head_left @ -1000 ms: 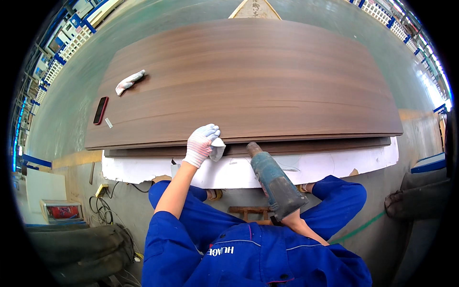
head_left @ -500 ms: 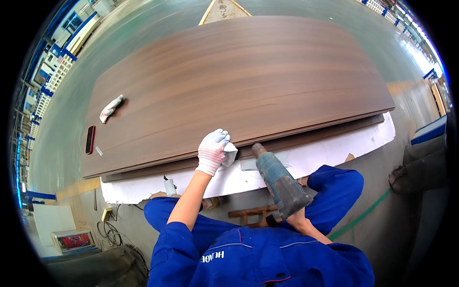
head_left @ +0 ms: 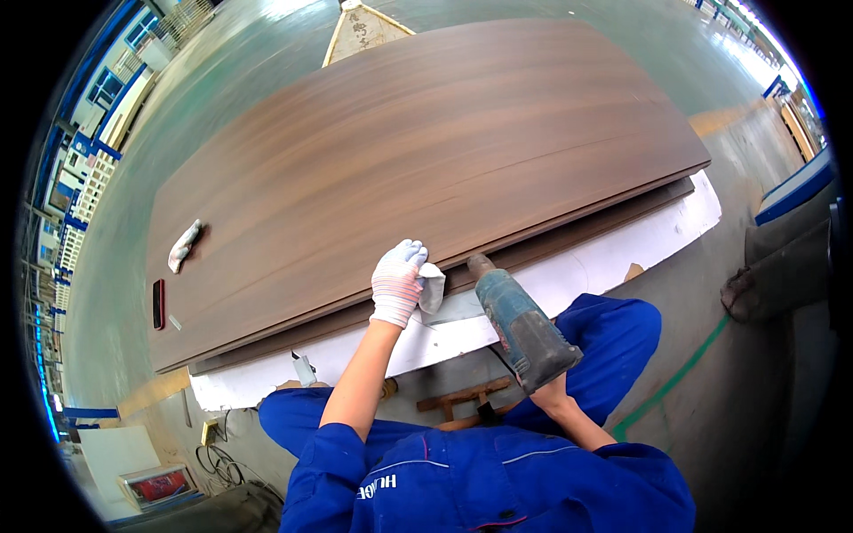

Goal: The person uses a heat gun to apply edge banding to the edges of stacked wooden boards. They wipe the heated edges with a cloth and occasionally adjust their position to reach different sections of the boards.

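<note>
My left hand (head_left: 397,284), in a white glove with coloured stripes, is closed at the front edge of a brown wood-grain panel (head_left: 418,160). It grips a white cloth (head_left: 432,289), which hangs over that edge. My bare right hand (head_left: 551,393) is wrapped round the lower end of a teal and black heat gun (head_left: 520,324); its grip is mostly hidden. The metal nozzle points at the panel's edge, just right of the cloth. Whether it touches the edge I cannot tell. A second brown panel (head_left: 613,218) lies underneath, over a white sheet (head_left: 693,209).
On the panel's left end lie a crumpled white glove (head_left: 185,247), a phone (head_left: 158,305) and a small pale strip (head_left: 175,323). A small grey-white box (head_left: 304,369) sits on the sheet. A wooden stool (head_left: 462,400) stands below me. Cables (head_left: 218,464) coil at lower left.
The whole view has turned, so the panel's left end sits lower and its right end higher. Both hands keep their hold on the cloth and the heat gun, with little movement along the edge.
</note>
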